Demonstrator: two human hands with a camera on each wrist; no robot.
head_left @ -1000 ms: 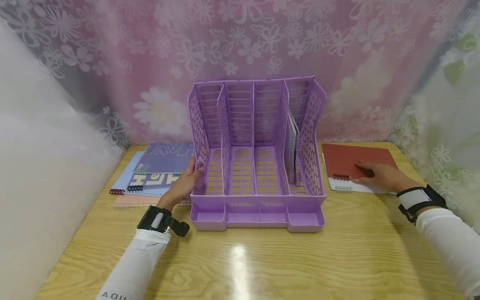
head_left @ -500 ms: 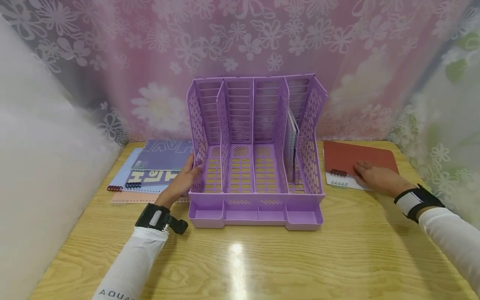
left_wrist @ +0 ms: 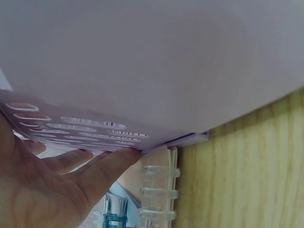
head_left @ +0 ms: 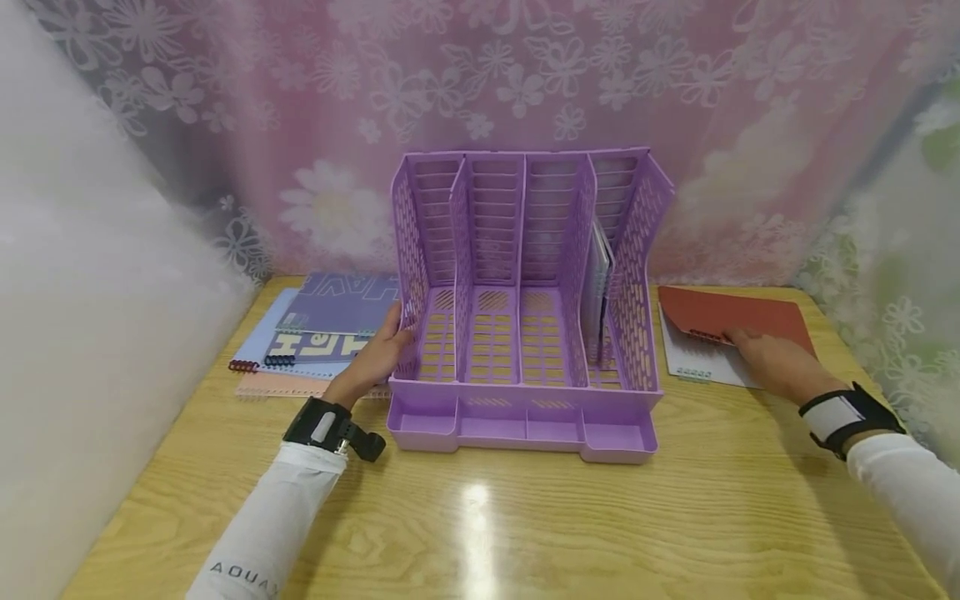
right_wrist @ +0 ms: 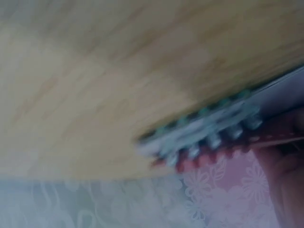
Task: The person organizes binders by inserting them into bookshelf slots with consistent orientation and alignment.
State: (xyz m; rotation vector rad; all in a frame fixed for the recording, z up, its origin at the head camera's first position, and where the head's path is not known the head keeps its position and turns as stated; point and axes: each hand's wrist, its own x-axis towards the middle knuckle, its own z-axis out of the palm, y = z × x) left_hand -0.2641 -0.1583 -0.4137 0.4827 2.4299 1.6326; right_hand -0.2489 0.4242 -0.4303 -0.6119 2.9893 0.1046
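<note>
A purple file rack [head_left: 525, 396] with upright dividers stands mid-table. My left hand [head_left: 375, 358] rests on the outside of its left wall; in the left wrist view the left hand's fingers [left_wrist: 107, 171] lie fairly straight against the slotted side. On the right, my right hand [head_left: 772, 362] pinches a red spiral notebook [head_left: 731, 312] by its near edge. That edge is tilted up off a white spiral notebook [head_left: 693, 358] underneath. The right wrist view is blurred but shows the notebooks' spiral bindings [right_wrist: 209, 140] beside the hand. Thin notebooks [head_left: 596, 287] stand in the rack's rightmost slot.
Left of the rack lies a stack of spiral notebooks: a purple-blue one [head_left: 337, 304] on top, light blue [head_left: 258, 342] and peach [head_left: 273, 385] ones below. Small trays [head_left: 491, 429] form the rack's front. A floral curtain [head_left: 480, 75] hangs behind the wooden table [head_left: 570, 525].
My right hand has gone from lying on the red notebook to pinching its near edge, which has risen a little. The left hand stays at the rack. The head view has shifted slightly.
</note>
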